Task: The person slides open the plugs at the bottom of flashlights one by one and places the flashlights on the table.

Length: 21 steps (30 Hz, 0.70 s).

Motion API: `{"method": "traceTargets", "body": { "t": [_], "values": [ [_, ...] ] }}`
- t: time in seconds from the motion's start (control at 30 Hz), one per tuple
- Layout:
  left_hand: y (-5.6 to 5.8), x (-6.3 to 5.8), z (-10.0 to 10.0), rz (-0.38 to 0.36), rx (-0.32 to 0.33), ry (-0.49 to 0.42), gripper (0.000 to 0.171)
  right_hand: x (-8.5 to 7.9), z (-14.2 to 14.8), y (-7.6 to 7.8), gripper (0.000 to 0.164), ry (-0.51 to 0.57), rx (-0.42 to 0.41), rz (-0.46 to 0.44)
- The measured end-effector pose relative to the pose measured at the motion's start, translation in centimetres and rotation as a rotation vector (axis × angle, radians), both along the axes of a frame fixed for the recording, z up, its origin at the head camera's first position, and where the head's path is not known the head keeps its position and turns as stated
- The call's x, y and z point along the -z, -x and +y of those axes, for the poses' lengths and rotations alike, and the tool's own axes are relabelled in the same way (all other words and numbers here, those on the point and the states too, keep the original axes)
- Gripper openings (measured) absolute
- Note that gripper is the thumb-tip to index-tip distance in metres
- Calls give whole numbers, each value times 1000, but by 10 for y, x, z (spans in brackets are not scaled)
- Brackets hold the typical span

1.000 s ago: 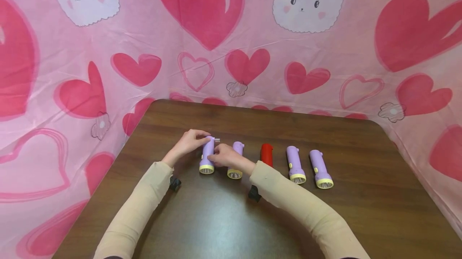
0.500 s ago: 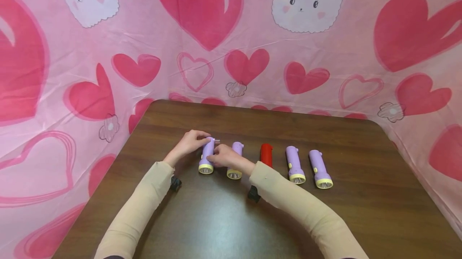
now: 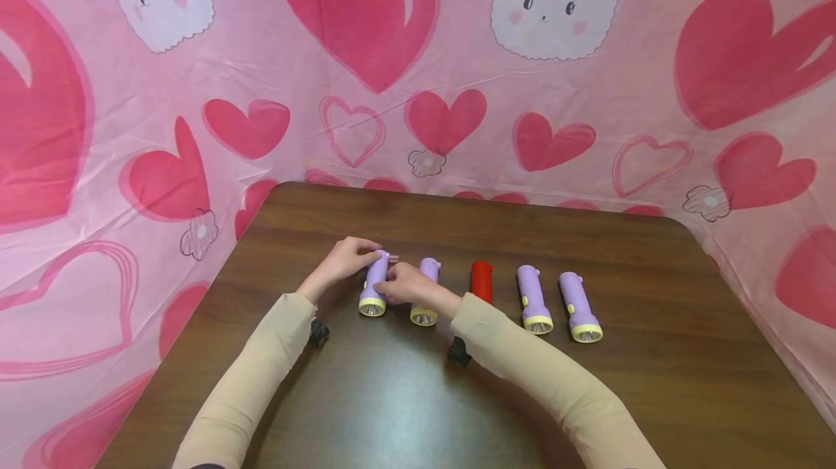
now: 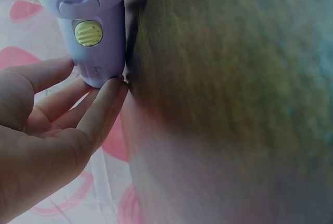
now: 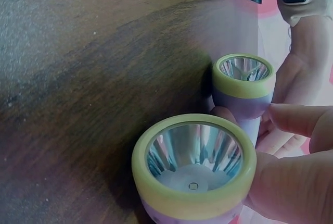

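The leftmost purple flashlight (image 3: 375, 282), with a yellow rim, lies on the table, lens end toward me. My left hand (image 3: 342, 260) holds its tail between thumb and fingers; the left wrist view shows those fingers (image 4: 104, 109) below the yellow switch (image 4: 88, 33). Pale prongs (image 3: 393, 258) stick out sideways at the tail. My right hand (image 3: 411, 283) pinches the same flashlight near its head; the right wrist view shows thumb and finger at its lens end (image 5: 243, 86). That hand partly covers a second purple flashlight (image 3: 428, 268), whose lens end (image 5: 193, 169) is close in the right wrist view.
Right of my hands lie a red flashlight (image 3: 482, 279), partly hidden by my right forearm, and two more purple flashlights (image 3: 533, 295). The brown wooden table (image 3: 405, 396) meets a pink heart-patterned cloth (image 3: 366, 149) at the back and sides.
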<state>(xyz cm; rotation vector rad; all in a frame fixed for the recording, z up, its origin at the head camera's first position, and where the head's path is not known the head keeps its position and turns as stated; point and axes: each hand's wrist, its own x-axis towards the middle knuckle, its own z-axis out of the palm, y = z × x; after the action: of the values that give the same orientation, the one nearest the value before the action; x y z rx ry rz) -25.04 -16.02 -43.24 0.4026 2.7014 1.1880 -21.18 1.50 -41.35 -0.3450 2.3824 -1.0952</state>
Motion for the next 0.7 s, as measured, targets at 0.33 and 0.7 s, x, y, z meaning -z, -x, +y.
{"method": "traceTargets", "body": {
  "t": [0.33,0.7],
  "values": [
    [0,0,1,-12,-3,8,37,-1,-1,3,25,-42,-24,-7],
    [0,3,-1,22,13,2,36,-11,6,1,26,-72,-87,148]
  ]
}}
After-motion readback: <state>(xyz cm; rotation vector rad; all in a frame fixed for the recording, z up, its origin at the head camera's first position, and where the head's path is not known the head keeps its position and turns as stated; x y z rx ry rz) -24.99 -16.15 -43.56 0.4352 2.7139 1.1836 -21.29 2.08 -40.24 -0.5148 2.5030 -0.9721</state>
